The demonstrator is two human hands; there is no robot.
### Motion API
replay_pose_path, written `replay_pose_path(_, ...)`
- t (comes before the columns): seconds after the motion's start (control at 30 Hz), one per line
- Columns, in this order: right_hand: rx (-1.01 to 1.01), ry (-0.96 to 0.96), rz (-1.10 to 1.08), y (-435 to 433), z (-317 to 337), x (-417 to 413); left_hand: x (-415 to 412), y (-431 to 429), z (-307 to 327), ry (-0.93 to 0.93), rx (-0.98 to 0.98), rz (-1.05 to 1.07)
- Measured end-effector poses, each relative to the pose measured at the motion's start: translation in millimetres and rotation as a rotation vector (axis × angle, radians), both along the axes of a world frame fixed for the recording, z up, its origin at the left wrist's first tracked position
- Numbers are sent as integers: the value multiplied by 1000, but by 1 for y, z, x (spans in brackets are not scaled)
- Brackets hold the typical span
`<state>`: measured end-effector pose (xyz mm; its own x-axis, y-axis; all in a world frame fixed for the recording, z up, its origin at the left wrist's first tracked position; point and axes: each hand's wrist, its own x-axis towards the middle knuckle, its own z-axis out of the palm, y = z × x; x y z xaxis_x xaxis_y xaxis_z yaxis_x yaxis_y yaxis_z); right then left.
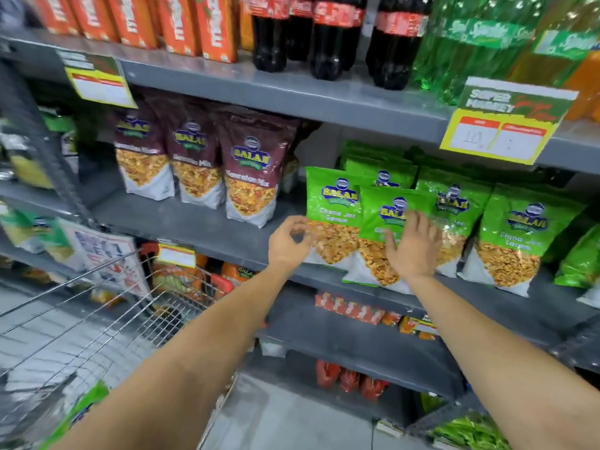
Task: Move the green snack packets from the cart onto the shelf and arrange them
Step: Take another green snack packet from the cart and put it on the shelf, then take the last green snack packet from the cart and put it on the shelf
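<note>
Several green snack packets stand in rows on the grey shelf (pixel 201 222), right of centre. My left hand (pixel 289 243) is at the left edge of the leftmost green packet (pixel 331 203), thumb and forefinger curled together on that edge. My right hand (pixel 412 246) lies flat with fingers spread on the front green packet (pixel 380 254), which leans out over the shelf lip. More green packets (pixel 513 241) stand to the right. The wire cart (pixel 107 319) is at the lower left, with one green packet (pixel 87 405) partly visible inside, behind my left forearm.
Three maroon snack packets (pixel 253 177) stand on the same shelf to the left. Cola bottles (pixel 334 37), green bottles and orange cartons fill the shelf above. A yellow price card (pixel 503 131) hangs from that shelf's edge. Lower shelves hold red and orange packets.
</note>
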<state>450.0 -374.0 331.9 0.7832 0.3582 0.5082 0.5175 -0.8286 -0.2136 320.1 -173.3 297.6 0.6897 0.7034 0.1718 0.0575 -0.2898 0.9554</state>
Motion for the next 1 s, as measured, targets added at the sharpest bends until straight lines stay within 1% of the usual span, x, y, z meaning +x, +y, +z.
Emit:
replay_pose_path(0.1, -119, -66, 99, 42, -5, -27, -51, 34, -9, 130, 202, 112)
replay_pose_path(0.13, -159, -79, 162, 63, -6, -42, -74, 47, -12, 175, 253, 153)
replay_pose_path(0.23, -205, -152, 382, 128, -15, -88, -142, 79, -23, 290, 315, 297)
replay_pose_path(0.3, -216, -168, 540, 173, -25, -125, -196, 100, -32, 427, 409, 372)
replay_pose_path(0.37, -241, -143, 695, 215, -39, -170, -251, 118, -46, 614, 473, 416)
replay_pose_path(0.4, -284, -107, 817, 252, -56, -210, -298, 131, -64, 705, 427, 472)
replay_pose_path(0.43, -294, -84, 858, 259, -60, -224, -311, 134, -71, 742, 423, 463)
replay_pose_path(0.47, -337, -46, 931, 284, -72, -253, -341, 143, -89, 791, 384, 484)
replay_pose_path(0.57, -373, -33, 962, 295, -95, -274, -361, 138, -107, 876, 392, 417)
replay_pose_path(0.63, -427, -4, 1025, 312, -118, -297, -382, 145, -126, 941, 343, 416)
replay_pose_path(0.8, -629, 120, 1124, 352, -188, -344, -420, 161, -189, 986, 117, 483)
replay_pose_path(0.87, -703, 189, 1143, 366, -223, -352, -427, 166, -212, 1028, -13, 519)
replay_pose_path(0.93, -775, 287, 1139, 377, -256, -363, -434, 168, -236, 1095, -163, 595)
replay_pose_path(1.0, -809, 458, 1119, 385, -289, -375, -439, 165, -257, 1107, -342, 698)
